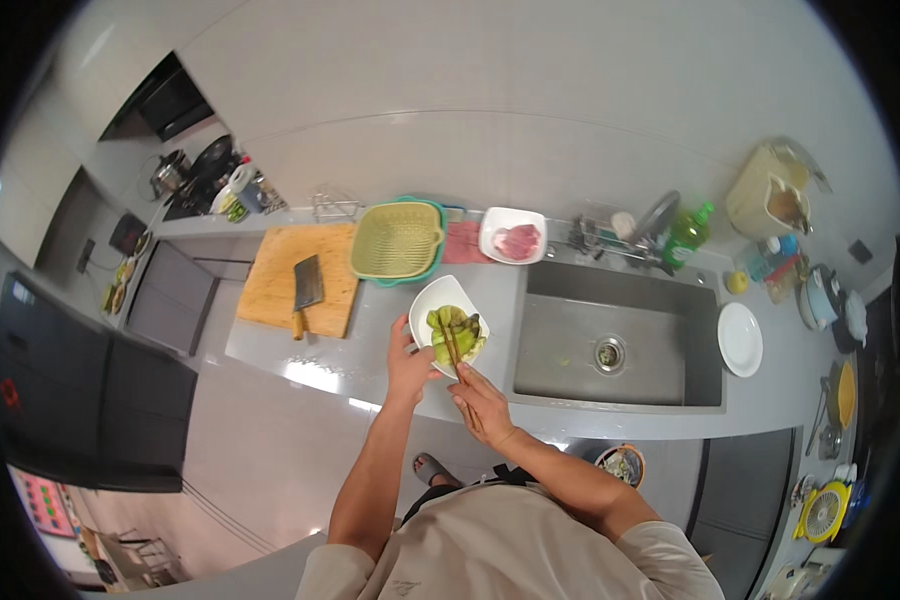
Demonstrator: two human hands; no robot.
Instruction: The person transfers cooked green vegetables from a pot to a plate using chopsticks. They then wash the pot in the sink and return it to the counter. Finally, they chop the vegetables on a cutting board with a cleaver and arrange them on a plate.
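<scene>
My left hand grips the near left rim of a white bowl, just over the counter's front part. Green vegetable pieces, some darker, lie in the bowl. In my right hand is a pair of wooden chopsticks, their tips among the vegetables. A cleaver with a wooden handle rests on a wooden cutting board to the left. Behind the bowl, a yellow-green plastic basket sits in a teal one. Raw meat lies in a white square dish at the wall.
A steel sink with a faucet is at right, a green dish soap bottle behind it. Beyond stand a white plate and a blue pot. A waste bin is on the floor below the counter.
</scene>
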